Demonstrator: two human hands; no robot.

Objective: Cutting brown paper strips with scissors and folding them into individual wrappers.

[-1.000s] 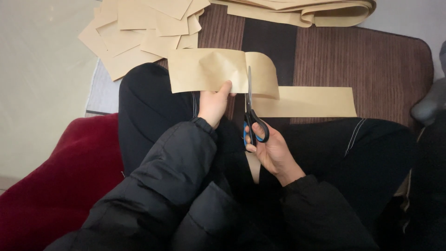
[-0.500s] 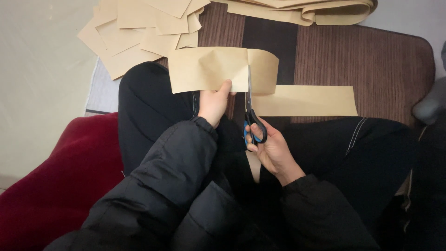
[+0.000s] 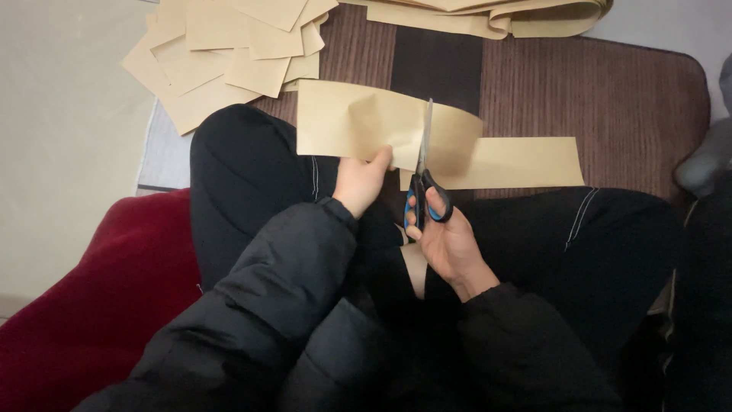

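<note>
Scissors [image 3: 424, 179] with black and blue handles sit in the right hand [image 3: 450, 244], fingers closed through the loops, blades pointing away from the body and biting into a long strip of tan paper [image 3: 366, 122]. The left hand [image 3: 362, 181] pinches the strip's near edge just left of the blades, thumb on top, fingers shut on the sheet. The strip lies across the person's black-trousered knees [image 3: 244, 175], its right-hand part [image 3: 511, 162] lying flat past the blades. Beyond the knees is a brown striped mat [image 3: 610, 99]. A loose heap of cut tan rectangles [image 3: 229, 53] lies at its far left corner, and a folded stack of uncut tan paper [image 3: 503, 15] along its far edge. A red cushion [image 3: 84, 305] lies at the left.
</note>
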